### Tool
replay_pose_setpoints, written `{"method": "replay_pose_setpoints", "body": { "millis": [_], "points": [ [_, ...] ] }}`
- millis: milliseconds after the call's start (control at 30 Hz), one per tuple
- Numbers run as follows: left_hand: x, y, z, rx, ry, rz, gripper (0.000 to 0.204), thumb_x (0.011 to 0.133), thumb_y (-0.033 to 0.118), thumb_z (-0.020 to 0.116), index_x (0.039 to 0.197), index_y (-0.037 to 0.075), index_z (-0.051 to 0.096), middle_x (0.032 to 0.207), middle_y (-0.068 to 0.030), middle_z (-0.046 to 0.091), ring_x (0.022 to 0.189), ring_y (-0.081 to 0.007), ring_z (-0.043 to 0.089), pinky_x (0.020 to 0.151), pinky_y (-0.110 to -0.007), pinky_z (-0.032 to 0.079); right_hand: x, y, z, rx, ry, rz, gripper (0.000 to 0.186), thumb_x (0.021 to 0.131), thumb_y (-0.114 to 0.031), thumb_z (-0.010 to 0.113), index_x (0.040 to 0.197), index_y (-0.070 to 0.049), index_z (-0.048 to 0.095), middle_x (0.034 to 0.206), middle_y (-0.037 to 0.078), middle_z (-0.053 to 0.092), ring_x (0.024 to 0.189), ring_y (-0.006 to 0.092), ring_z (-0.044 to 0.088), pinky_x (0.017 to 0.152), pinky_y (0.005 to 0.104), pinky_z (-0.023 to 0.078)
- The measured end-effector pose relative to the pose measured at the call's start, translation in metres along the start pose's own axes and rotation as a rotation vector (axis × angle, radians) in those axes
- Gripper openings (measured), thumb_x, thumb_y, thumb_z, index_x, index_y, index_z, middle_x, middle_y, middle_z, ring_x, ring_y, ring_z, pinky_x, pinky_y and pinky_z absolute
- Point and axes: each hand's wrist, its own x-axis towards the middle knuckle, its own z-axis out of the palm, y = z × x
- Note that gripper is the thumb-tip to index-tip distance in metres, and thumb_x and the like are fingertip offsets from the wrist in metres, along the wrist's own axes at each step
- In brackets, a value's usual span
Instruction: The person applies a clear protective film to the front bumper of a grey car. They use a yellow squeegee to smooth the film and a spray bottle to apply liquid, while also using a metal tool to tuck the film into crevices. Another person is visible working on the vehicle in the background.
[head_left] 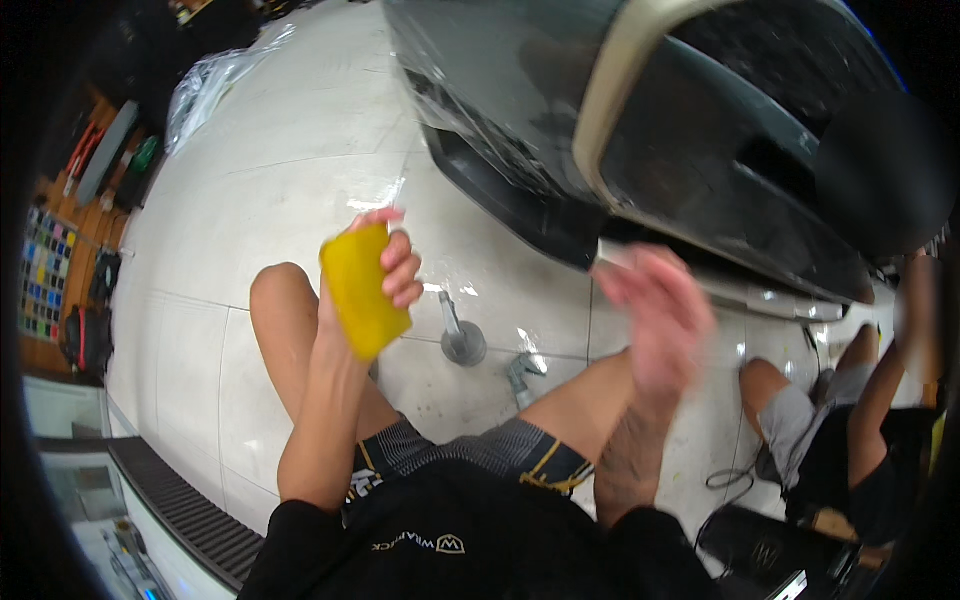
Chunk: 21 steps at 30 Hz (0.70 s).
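My left hand (402, 268) is closed round a yellow squeegee (362, 290), a flat rounded rectangle held up in front of my left knee. My right hand (660, 310) is raised above my right knee, near the lower edge of the car bumper (520, 205). Motion smears its fingers. A small pale patch shows at their tips, and I cannot make out whether it is something held. On the floor between my knees stands a grey spray bottle (463, 342), seen from above. Close to my right thigh is a second grey-green trigger head (522, 375), its lower part hidden.
Clear film (480, 130) lies over part of the dark car. At the right another person (850, 430) sits by the car, beside a black bag (780, 545) and a cable. Crumpled plastic sheeting (215, 85) lies far left. Wet spots mark the tiled floor (230, 200).
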Motion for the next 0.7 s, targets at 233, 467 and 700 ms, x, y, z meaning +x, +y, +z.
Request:
{"method": "replay_pose_setpoints", "body": {
  "millis": [233,467,700],
  "points": [
    [-0.029,0.01,0.057,0.758,-0.095,-0.182,0.041,0.092,0.022,0.055,0.125,-0.001,0.048,0.077,-0.0073,0.062,0.054,-0.0094,0.053,0.049,-0.021,0.042,0.023,-0.132,0.072,-0.931,-0.524,-0.519,0.048,0.073,-0.012,0.075,0.114,-0.002,0.053,0.089,0.011,0.053,0.065,0.0254,0.052,0.059,0.0368,0.044],
    [-0.003,-0.041,0.109,0.597,0.047,0.252,0.029,0.094,0.025,0.054,0.107,0.0,0.054,0.072,-0.012,0.063,0.048,-0.0062,0.045,0.04,-0.019,0.034,0.052,-0.042,0.059,-1.109,-0.144,-0.165,0.022,0.064,-0.006,0.071,0.083,-0.005,0.059,0.07,0.006,0.051,0.049,0.0169,0.052,0.046,0.0275,0.041],
    [0.02,-0.058,0.059,0.079,0.105,-0.017,0.034,0.101,0.033,0.032,0.106,0.002,0.043,0.071,-0.0143,0.06,0.033,-0.0148,0.042,0.03,-0.025,0.036,0.048,-0.033,-0.001,0.397,-0.244,0.472,0.02,0.083,0.001,0.061,0.103,0.003,0.056,0.105,0.009,0.05,0.084,0.0158,0.058,0.073,0.0271,0.051]
  ]
}}
